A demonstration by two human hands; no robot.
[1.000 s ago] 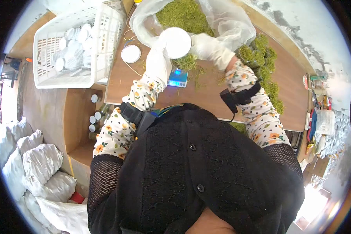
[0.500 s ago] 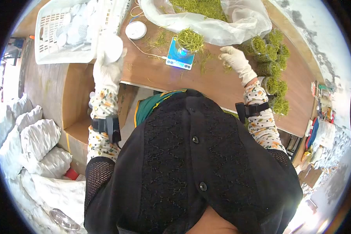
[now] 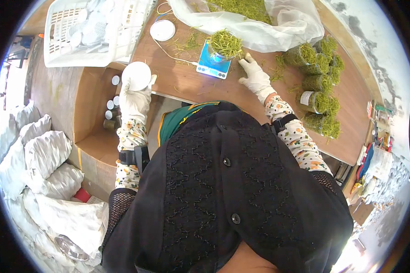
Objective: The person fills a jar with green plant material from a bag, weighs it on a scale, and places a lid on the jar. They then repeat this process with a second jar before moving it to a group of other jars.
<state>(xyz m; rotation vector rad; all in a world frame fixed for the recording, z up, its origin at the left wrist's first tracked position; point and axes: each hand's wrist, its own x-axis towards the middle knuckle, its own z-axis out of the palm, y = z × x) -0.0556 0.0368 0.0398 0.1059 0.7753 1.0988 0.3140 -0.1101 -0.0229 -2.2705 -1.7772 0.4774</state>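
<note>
Both my hands wear white gloves. My left hand (image 3: 136, 98) holds a round white lid (image 3: 136, 76), which lies over its fingers near the table's front left edge. My right hand (image 3: 256, 78) has its fingers apart and nothing in them, just right of the blue digital scale (image 3: 212, 63). A clear jar heaped with green-yellow dried strands (image 3: 226, 44) stands on the scale. Several more filled jars (image 3: 313, 100) are grouped on the right of the wooden table (image 3: 191, 86). A round white disc (image 3: 162, 30) lies left of the scale, beside a cable.
A white plastic basket (image 3: 77, 59) with clear lids or containers stands at the upper left. Below it is an open cardboard box (image 3: 89, 111) with several small jars. A large plastic bag (image 3: 278, 38) of strands lies at the back. Silvery sacks (image 3: 48, 154) are piled at left.
My left hand has drawn back from beside the basket with the white lid. My right hand has moved left toward the scale and spread its fingers. The view has shifted slightly.
</note>
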